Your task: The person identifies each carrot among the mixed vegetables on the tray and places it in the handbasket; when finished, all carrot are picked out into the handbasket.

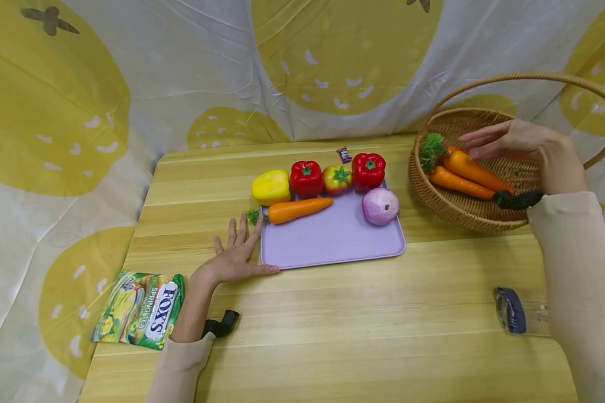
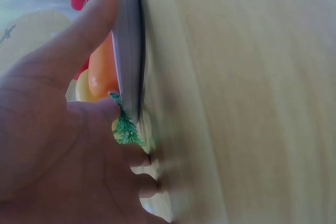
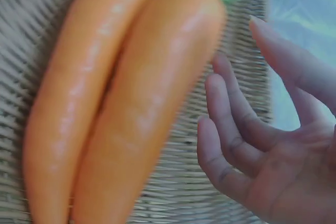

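Observation:
My left hand (image 1: 236, 258) lies with spread fingers at the left corner of a lilac tray (image 1: 327, 243), thumb along its front edge. Beside the fingertips are the green leaves of a carrot (image 1: 299, 210) that lies across the tray's left part. My right hand (image 1: 516, 139) is inside the wicker basket (image 1: 459, 215), fingers loosely bent and apart from two carrots (image 3: 152, 98) that lie side by side there. The right wrist view shows nothing between thumb and fingers. Also on the tray are a yellow pepper (image 1: 271, 187), red peppers (image 1: 306, 179), a tomato (image 1: 337, 179) and a purple onion (image 1: 380, 206).
A small wrapped candy (image 1: 344, 154) lies behind the tray. At the left is a green candy bag (image 1: 140, 309). A roll of tape (image 1: 510, 310) sits near my right sleeve. The basket's tall handle (image 1: 529, 77) arches over it, and a patterned curtain (image 1: 156, 73) hangs behind the table.

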### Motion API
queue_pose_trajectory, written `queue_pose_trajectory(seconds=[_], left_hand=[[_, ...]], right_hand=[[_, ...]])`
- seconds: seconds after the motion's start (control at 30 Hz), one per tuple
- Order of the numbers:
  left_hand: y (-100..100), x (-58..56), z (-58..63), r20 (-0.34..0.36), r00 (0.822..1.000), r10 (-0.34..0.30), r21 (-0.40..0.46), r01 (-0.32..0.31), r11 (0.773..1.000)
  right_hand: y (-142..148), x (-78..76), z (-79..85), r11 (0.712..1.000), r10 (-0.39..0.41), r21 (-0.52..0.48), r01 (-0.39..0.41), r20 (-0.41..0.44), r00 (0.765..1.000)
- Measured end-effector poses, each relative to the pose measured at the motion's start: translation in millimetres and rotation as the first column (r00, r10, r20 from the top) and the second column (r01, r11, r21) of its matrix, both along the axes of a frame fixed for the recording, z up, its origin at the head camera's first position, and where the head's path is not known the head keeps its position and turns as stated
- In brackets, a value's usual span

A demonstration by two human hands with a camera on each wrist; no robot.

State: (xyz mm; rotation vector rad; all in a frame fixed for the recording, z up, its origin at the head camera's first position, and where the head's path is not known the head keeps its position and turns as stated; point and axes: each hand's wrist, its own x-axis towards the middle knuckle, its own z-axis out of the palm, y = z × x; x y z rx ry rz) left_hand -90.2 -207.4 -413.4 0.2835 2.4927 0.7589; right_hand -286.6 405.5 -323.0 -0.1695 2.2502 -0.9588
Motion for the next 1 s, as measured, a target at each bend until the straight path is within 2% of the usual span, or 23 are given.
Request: queue_pose_trajectory(seconds=[0.1, 0.2, 0.3, 0.43, 0.57, 0.7, 0.83, 1.0], left_hand=[[1.6, 0.4, 3.7, 0.010, 1.000, -0.004, -0.002, 0.004, 1.000], [2.9, 0.7, 6.6, 0.014, 1.000, -0.009, -0.002, 0.009, 1.000], [3.8, 0.3, 8.3, 0.021, 1.000, -0.007, -0.017, 0.007, 1.000], [5.0, -0.5, 9.6, 0.020, 1.000, -0.009, -0.059, 0.010, 0.998], [6.0, -1.0, 10.9, 0.022, 1.000, -0.010, -0.081, 0.012, 0.997], [5.1, -1.2, 8.3, 0.022, 1.000, -0.005, -0.066, 0.007, 0.998], [1.6, -2.9, -0.8, 0.016, 1.000, 0.008, -0.067, -0.007, 0.998], [-2.3, -4.8, -12.1, -0.003, 1.000, 0.014, -0.074, -0.014, 0.997]], right_hand=[[-2.5, 1.0, 10.9, 1.000, -0.016, 0.007, 0.017, -0.052, 0.998], [-8.2, 3.6, 18.3, 0.996, -0.075, -0.060, 0.071, -0.065, 0.995], [-16.1, 8.3, 23.9, 0.989, -0.089, -0.130, 0.077, -0.091, 0.992], [-28.6, 17.4, 33.4, 0.998, 0.011, -0.065, -0.021, -0.160, 0.987], [-41.4, 28.2, 43.6, 0.995, 0.101, -0.006, -0.104, -0.206, 0.973], [-57.6, 38.8, 52.4, 0.988, 0.134, -0.045, -0.148, -0.236, 0.962], [-77.8, 49.8, 59.9, 0.974, 0.176, -0.087, -0.208, -0.284, 0.942], [-104.2, 62.8, 68.1, 0.957, 0.238, -0.083, -0.279, -0.328, 0.914]])
